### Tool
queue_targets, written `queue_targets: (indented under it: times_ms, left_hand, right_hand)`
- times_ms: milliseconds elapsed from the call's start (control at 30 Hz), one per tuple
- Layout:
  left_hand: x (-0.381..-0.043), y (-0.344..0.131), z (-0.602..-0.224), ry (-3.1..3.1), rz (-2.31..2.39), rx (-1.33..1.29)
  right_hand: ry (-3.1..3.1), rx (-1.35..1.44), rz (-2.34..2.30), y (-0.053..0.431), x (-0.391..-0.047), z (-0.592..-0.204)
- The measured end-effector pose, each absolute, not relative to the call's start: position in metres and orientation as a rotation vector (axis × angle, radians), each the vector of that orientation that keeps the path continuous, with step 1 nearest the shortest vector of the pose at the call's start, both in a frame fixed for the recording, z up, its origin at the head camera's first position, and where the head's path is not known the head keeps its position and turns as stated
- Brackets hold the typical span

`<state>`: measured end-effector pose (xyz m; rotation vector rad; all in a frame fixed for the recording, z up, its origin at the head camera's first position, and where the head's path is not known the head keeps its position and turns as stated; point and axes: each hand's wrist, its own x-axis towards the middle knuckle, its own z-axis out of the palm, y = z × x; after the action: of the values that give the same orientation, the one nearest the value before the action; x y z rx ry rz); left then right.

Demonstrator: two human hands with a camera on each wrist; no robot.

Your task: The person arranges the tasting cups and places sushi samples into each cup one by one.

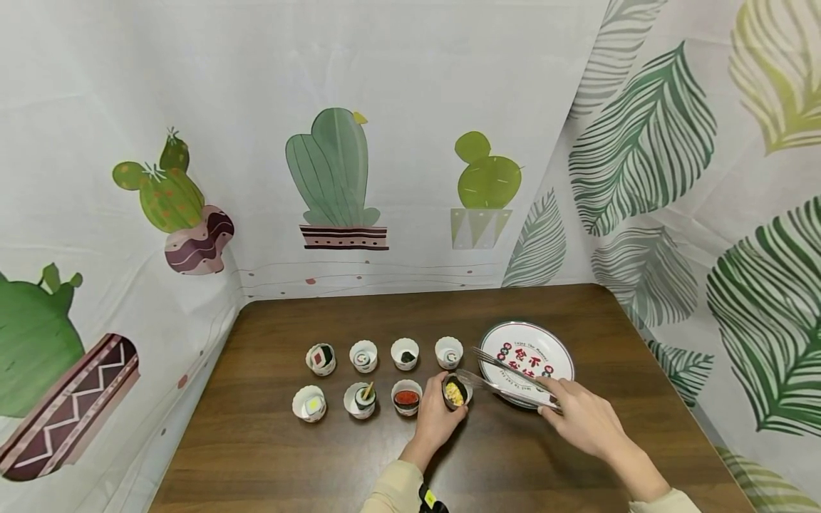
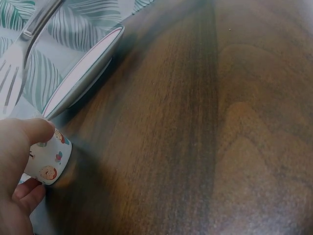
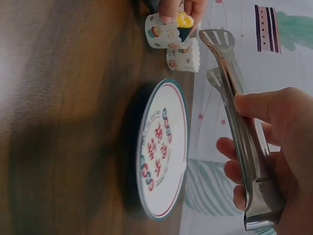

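Observation:
My left hand (image 1: 439,420) grips a printed paper cup (image 2: 51,159) between thumb and fingers. Inside that cup sits a sushi piece with a yellow topping (image 1: 455,392) and a dark wrap. In my right hand (image 1: 586,415) is a pair of metal tongs (image 3: 244,142), thumb on one arm and fingers curled round the other. The tongs' slotted ends are spread apart, one above the held cup, and nothing lies between them. Beneath the tongs is a white plate (image 1: 559,347) with red lettering and a green rim; no food shows on it.
Several more paper cups stand in two rows to the left, among them ones with a red-topped sushi (image 1: 407,399), a white roll with a stick (image 1: 365,396) and a yellow-marked white piece (image 1: 313,405). A patterned cloth (image 1: 410,142) hangs behind the brown table (image 1: 269,456).

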<state>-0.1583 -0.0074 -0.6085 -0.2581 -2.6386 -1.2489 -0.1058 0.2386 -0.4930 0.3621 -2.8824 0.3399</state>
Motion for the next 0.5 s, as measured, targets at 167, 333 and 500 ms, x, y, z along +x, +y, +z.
queue_targets:
  times_ms: [167,333,500]
  left_hand:
    - [-0.158,-0.008,-0.609,-2.662,-1.268,-0.247]
    - [-0.158,-0.009,-0.609,-2.687,-1.28,-0.233]
    - [-0.159,-0.009,-0.609,-2.688,-1.282,-0.235]
  right_hand:
    - [-2.876,0.291,0.387,0.245,-0.104,-0.502]
    - [-2.828,0.253,0.409,0.252,-0.102,-0.514]
    - [-2.807,0.224,0.416,0.26,-0.1,-0.523]
